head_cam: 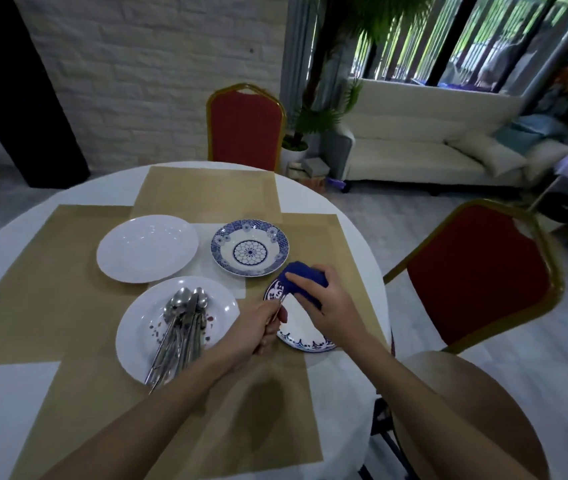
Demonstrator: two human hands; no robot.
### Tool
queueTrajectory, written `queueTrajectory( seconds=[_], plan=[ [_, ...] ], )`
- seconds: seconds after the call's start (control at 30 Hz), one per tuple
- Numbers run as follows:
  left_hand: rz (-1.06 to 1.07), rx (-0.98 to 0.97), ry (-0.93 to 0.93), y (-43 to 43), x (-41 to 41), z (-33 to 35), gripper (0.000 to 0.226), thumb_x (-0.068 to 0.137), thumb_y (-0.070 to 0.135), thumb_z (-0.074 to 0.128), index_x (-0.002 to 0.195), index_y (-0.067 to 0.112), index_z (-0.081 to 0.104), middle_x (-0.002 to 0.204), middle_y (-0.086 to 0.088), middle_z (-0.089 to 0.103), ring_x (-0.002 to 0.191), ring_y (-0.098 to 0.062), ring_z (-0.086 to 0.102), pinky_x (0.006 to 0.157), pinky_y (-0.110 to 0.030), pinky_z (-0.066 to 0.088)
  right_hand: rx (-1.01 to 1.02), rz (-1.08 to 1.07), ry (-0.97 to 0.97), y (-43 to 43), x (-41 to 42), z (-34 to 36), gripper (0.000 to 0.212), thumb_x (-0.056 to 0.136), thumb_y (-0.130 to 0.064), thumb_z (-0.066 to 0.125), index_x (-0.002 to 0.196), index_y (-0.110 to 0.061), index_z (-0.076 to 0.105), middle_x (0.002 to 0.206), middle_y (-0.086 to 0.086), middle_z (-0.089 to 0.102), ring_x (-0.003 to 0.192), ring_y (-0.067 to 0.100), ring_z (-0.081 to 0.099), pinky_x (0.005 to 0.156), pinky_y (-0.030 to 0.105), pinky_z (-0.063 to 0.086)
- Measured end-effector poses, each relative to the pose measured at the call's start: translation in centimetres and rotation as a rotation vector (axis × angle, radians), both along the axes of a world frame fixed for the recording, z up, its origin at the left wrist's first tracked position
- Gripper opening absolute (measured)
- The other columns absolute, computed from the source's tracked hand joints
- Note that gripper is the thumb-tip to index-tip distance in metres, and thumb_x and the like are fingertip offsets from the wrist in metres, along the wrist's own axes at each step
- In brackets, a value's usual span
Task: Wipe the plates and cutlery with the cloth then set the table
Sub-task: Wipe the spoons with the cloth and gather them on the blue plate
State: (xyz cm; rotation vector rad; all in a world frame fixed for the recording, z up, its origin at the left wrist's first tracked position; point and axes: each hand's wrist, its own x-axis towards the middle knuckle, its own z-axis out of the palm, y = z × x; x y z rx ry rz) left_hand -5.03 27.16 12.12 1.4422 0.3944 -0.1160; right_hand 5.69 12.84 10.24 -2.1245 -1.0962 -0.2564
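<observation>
while the left hand [263,329] grips a utensil [280,304] mid-frame, the right hand [327,308] clasps the cloth [305,273] round it, wiping cutlery; next, probably draw the cloth along.

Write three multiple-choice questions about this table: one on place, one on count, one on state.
1. Where does the cutlery pile lie? A) on the near white plate B) in a basket C) in a drawer
2. How many plates are on the table? A) two B) four C) six
3. The right-hand grip is: A) open, idle B) flat on the table C) holding the blue cloth
Answers: 1 A, spoons heaped there; 2 B, that one, the far white plate, the patterned plate, the blue-rimmed plate; 3 C, fingers curl round it.
</observation>
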Motion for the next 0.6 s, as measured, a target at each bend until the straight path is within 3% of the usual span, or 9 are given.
queueTrajectory(
  seconds=[0.07,0.27,0.37,0.5,0.6],
  plan=[
    [-0.023,-0.001,0.025,-1.1,0.8,-0.1,0.031,0.098,0.021,0.034,0.072,0.013,0.049,0.047,0.007,0.029,0.037,-0.008,0.022,0.039,-0.018,0.016,-0.050,-0.003,0.009,-1.7,0.5,-0.5,0.036,0.094,-0.033,0.053,0.130,-0.033,0.056,0.121,0.006,0.049,0.100,0.011,0.052,0.085,0.018,0.045],
    [-0.104,0.196,0.153,-3.8,2.4,-1.7,0.039,0.100,0.025,0.031,0.078,0.011,0.061,0.052,0.006,0.036,0.036,-0.008,0.026,0.042,-0.020,0.019,0.028,-0.379,0.439,-4.7,2.1,-1.6,0.034,0.097,-0.026,0.054,0.130,-0.028,0.058,0.110,-0.002,0.047,0.101,0.010,0.050,0.089,0.017,0.037],
    [-0.118,0.275,0.182,-4.6,3.2,-1.9,0.035,0.098,0.020,0.029,0.089,0.012,0.062,0.061,0.005,0.043,0.042,-0.008,0.030,0.042,-0.020,0.022,0.045,-0.388,0.554,-5.2,1.6,-2.5,0.034,0.097,-0.034,0.051,0.130,-0.031,0.057,0.109,-0.002,0.053,0.096,0.010,0.055,0.088,0.024,0.047],
    [-0.249,0.452,0.102,-5.8,3.1,-2.2,0.031,0.102,0.024,0.032,0.098,0.013,0.061,0.070,0.004,0.050,0.049,-0.008,0.039,0.043,-0.018,0.030,0.405,-0.423,0.870,-5.0,0.4,-2.3,0.036,0.086,-0.029,0.069,0.118,-0.035,0.053,0.107,-0.008,0.063,0.093,0.020,0.064,0.073,0.031,0.056],
    [-0.325,0.472,0.066,-6.1,2.8,-2.6,0.023,0.100,0.027,0.040,0.089,0.017,0.057,0.076,0.004,0.060,0.057,-0.008,0.050,0.053,-0.021,0.043,0.498,-0.416,0.946,-4.9,0.2,-1.9,0.052,0.073,-0.011,0.079,0.112,-0.033,0.052,0.100,-0.016,0.057,0.090,0.017,0.061,0.072,0.032,0.058]
  ],
)
